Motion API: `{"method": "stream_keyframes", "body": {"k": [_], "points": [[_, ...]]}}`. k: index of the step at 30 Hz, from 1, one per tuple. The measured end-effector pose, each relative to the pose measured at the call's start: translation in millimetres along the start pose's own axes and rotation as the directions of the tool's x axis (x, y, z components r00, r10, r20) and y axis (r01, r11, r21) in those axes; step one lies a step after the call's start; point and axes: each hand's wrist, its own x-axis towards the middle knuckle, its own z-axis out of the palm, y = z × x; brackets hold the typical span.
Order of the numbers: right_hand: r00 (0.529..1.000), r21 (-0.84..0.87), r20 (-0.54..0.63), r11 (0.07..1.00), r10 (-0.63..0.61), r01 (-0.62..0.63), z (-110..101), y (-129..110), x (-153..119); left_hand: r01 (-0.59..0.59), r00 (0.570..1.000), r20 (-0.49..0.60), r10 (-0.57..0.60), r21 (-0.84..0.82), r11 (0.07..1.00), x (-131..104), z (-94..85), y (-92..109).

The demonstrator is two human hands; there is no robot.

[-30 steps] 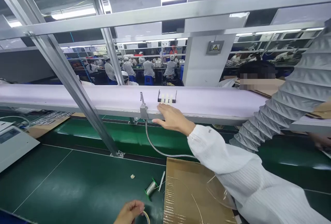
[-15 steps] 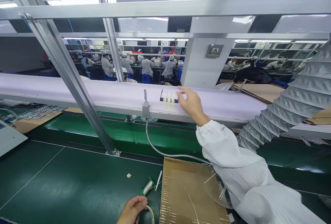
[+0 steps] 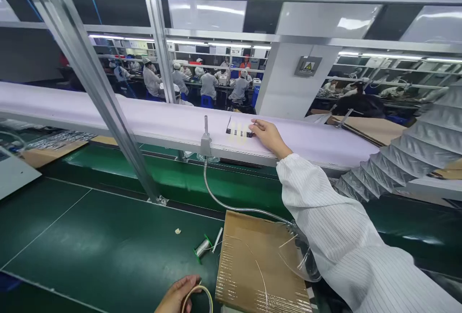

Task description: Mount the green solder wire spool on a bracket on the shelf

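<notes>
My right hand reaches out to the pale lilac shelf, its fingertips pinched at the right end of a thin black strip with wire-like ends standing up. Several short pale yellow tape pieces lie across the strip; their exact hold on it is too small to make out. Low in view, my left hand grips a roll of tape by its rim. The palm of my left hand is cut off by the bottom edge.
A bendable metal arm with a grey clamp rises at the shelf edge. On the green bench are a wire spool, cardboard and a clear round dish. A metal post and a grey duct flank the shelf. Co-workers sit beyond.
The view has tilted down a little. My right fingers have moved from just beside the black strip onto its right end. The tape roll shows more fully in my left hand.
</notes>
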Motion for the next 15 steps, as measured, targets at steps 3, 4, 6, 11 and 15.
{"method": "stream_keyframes", "body": {"k": [3, 4, 6, 11, 15], "points": [[1.000, 0.014, -0.027, 1.000, 0.011, -0.011, 0.3, 1.8, 1.1, 0.034, 0.998, 0.047, -0.032, -0.032, 0.999, -9.1, 5.1, -22.1], [0.999, 0.019, -0.037, 1.000, 0.015, -0.015, 0.8, 3.1, 2.1, 0.028, 0.998, 0.054, -0.026, -0.023, 0.999, -12.6, 6.6, -28.4], [0.999, 0.022, -0.051, 1.000, 0.017, -0.016, 1.8, 6.6, 4.4, 0.008, 0.999, 0.040, -0.008, -0.002, 1.000, -19.6, 8.0, -38.0], [0.998, 0.022, -0.067, 1.000, 0.018, -0.017, 2.2, 14.4, 8.1, -0.014, 0.999, 0.045, 0.013, 0.017, 1.000, -31.7, 0.3, -50.9], [0.996, 0.001, -0.087, 1.000, 0.016, -0.016, 1.7, 14.3, 7.9, 0.002, 0.993, 0.117, 0.008, -0.088, 0.996, -34.1, -4.4, -54.4]]}}
